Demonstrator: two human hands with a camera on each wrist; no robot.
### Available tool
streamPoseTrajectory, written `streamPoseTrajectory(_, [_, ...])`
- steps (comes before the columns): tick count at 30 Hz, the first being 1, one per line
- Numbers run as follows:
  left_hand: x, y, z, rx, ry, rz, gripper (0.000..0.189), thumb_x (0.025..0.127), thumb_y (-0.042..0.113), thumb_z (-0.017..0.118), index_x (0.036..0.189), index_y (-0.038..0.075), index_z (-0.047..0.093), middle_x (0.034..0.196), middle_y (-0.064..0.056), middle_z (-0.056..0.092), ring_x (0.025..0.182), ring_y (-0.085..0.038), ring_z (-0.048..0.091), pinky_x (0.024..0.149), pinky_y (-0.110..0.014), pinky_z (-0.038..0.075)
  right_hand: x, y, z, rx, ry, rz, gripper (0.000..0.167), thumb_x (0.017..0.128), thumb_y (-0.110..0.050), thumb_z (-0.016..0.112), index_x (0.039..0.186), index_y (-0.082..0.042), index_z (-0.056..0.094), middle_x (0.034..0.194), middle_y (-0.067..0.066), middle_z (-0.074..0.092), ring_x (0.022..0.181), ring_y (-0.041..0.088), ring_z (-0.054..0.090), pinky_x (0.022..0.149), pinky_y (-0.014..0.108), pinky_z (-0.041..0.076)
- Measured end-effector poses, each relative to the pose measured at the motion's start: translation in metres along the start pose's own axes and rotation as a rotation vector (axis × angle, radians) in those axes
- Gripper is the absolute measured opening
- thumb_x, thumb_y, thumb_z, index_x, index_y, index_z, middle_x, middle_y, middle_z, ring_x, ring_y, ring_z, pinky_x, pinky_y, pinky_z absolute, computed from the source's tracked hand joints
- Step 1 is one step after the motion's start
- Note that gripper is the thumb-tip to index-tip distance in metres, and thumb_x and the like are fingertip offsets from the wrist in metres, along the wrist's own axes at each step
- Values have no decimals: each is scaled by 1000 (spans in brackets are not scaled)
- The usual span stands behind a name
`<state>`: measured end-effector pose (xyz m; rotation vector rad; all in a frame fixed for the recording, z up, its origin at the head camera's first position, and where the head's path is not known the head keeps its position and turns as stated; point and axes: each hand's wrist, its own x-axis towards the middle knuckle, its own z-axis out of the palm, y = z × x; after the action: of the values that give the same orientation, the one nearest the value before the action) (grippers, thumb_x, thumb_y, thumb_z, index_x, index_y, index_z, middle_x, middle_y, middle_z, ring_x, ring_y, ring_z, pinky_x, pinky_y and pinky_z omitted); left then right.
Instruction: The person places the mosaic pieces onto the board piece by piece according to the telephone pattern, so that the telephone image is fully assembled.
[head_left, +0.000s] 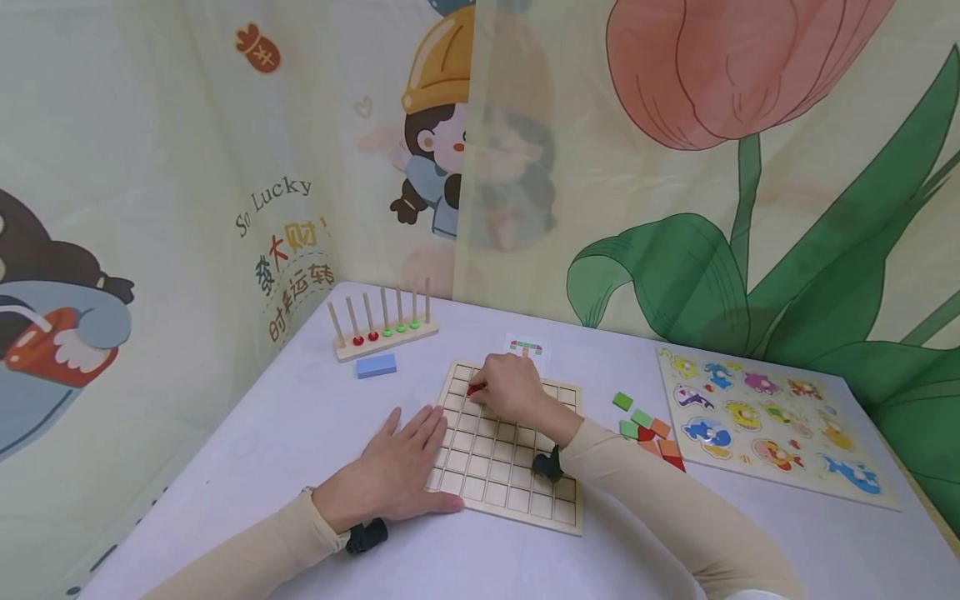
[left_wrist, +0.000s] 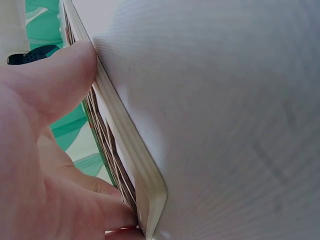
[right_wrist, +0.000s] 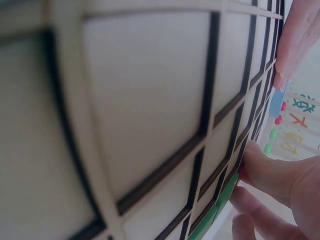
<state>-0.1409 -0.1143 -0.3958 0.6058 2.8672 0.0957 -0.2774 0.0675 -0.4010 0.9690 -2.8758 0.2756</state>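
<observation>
A wooden grid board (head_left: pixel 491 479) lies on the table in front of me. My left hand (head_left: pixel 401 467) rests at its left side, fingers spread and thumb along the near edge; in the left wrist view the thumb (left_wrist: pixel 70 75) touches the board's rim. Over the far-left squares, my right hand (head_left: pixel 513 387) pinches a small red tile (head_left: pixel 474 389) between thumb and fingers. The right wrist view shows green tiles (right_wrist: pixel 226 194) in the grid beside those fingertips. Part of the board's far side is hidden under the right hand and forearm.
Behind the board lies a pattern card (head_left: pixel 527 344). Loose green, orange and red tiles (head_left: pixel 642 419) sit to its right, near an animal puzzle board (head_left: pixel 780 425). Back left stand a peg rack (head_left: pixel 386 337) with red and green beads and a blue block (head_left: pixel 377 366).
</observation>
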Motion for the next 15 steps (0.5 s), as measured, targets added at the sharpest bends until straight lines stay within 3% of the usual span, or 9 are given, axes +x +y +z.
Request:
streamPoseTrajectory(8, [1,0,-1,10,4,0,109,88,78,55,159,-1,32,170,-16,26,160,-30,23,126,-60,20,-5,3,-5,22,-2,-5,21,86,-26,84,107,-22,83,97,0,78,81,14,69,58,29,47])
streamPoseTrajectory(15, [1,1,-1,-12,-4,-6,109,88,78,56,159,-2,32,170,-17,26,160,-31,23,126,-61,18,-17,13,-15,131,4,60,28,87,-22,82,114,-16,81,110,4,79,77,17,68,54,26,42])
